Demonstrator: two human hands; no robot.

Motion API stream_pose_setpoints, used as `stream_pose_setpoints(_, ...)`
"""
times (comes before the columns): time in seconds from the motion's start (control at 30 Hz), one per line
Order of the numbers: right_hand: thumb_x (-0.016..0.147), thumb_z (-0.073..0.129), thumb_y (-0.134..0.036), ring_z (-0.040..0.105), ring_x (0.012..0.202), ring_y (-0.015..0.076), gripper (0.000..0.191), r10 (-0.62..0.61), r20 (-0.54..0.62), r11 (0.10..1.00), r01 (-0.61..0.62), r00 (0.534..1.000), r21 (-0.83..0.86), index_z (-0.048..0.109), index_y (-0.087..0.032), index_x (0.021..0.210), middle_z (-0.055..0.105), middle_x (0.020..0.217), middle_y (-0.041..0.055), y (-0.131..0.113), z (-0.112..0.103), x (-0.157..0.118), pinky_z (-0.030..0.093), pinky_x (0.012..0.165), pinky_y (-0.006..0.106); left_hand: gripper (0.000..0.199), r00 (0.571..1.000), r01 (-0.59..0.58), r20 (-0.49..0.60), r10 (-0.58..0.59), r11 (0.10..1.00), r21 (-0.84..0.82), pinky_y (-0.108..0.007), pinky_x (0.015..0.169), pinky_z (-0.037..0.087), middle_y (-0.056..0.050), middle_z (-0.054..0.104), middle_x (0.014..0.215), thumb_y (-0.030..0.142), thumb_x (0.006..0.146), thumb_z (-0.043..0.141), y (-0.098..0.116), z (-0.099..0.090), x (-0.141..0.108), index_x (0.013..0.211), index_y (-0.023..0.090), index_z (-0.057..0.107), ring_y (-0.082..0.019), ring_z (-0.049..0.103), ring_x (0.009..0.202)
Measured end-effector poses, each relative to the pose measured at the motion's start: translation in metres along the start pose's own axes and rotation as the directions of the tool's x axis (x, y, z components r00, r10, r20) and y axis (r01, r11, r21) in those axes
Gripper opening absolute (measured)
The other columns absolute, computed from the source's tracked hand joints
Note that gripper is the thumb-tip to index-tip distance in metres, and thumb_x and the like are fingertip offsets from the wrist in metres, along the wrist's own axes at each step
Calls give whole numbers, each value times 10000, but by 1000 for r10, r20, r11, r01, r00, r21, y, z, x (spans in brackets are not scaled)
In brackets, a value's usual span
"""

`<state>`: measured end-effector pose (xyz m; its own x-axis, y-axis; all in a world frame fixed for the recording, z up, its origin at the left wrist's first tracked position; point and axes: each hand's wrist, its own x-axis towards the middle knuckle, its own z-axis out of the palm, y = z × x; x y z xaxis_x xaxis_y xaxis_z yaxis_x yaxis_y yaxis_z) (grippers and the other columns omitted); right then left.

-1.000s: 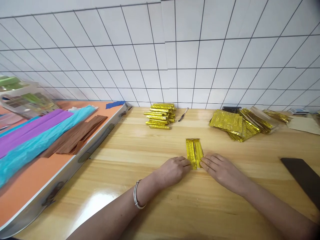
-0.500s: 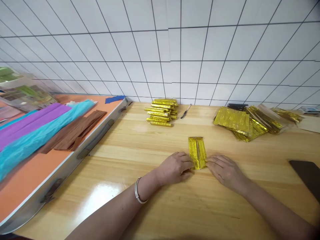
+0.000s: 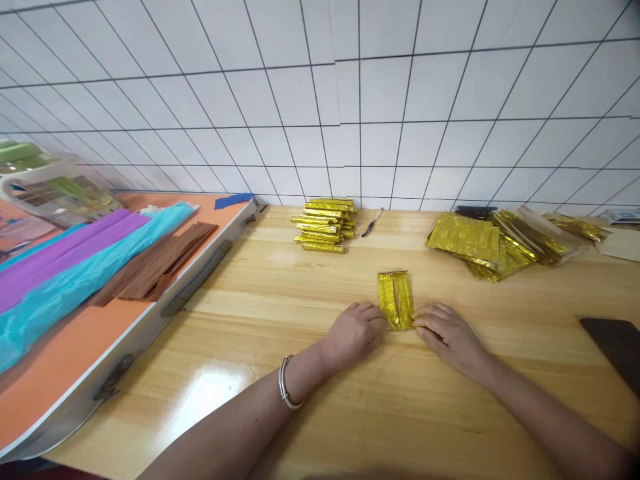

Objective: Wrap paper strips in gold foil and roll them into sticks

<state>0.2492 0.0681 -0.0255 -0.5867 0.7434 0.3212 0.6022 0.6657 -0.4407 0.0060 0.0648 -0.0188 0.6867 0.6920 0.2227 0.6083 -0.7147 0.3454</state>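
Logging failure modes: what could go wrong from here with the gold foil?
1. The foil might lift or spring open: the left hand and right hand sit by its near end, neither on its far end.
2. Its halves might end up uneven: a dark gap shows between them.

Folded piece (image 3: 389,301) looks like crinkly, super shiny gold foil, the table (image 3: 280,293) is smooth glossy wood, and those brown strips (image 3: 167,263) seem matt, wrinkly paper.
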Motion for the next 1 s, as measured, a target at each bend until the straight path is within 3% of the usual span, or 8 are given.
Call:
stream_pose_setpoints(0.17,857,465,-195,550,913,201,143,14,8,1000,-15,1000,21,600,-216,895,627,943,65,3,2,1,453,802,387,155,997,75,6,-75,997,-12,-308,779,388,-55,587,919,226,876,443,2,2,3,937,191,581,-183,494,906)
stream_pose_setpoints(0.3,860,461,-190,541,915,198,139,27,23,999,-28,999,28,591,-211,902,618,943,65,4,3,1,443,807,382,170,998,66,1,-67,996,-54,-318,799,388,-51,578,943,312,855,498,2,1,3,954,201,581,-194,489,925)
stream_pose_setpoints(0.47,823,529,-205,526,930,215,113,24,54,999,-22,998,-34,586,-209,920,609,957,70,0,2,0,437,806,391,163,996,90,-22,-92,993,-72,-317,805,386,-49,586,930,260,882,451,3,3,4,917,194,597,-186,492,911)
stream_pose_setpoints(0.63,843,508,-209,522,920,205,113,1,12,999,-1,1000,-37,604,-218,903,609,955,63,-1,3,1,433,805,382,152,990,139,-28,-141,989,-51,-318,796,397,-53,585,920,243,882,450,4,8,6,909,183,587,-189,490,912)
stream_pose_setpoints(1.0,792,514,-181,533,831,196,78,84,-31,996,-85,996,-23,585,-209,775,607,870,47,-3,9,7,430,742,364,84,965,216,-132,-225,973,-76,-336,806,429,-71,543,920,172,792,509,4,16,14,739,158,574,-191,492,890)
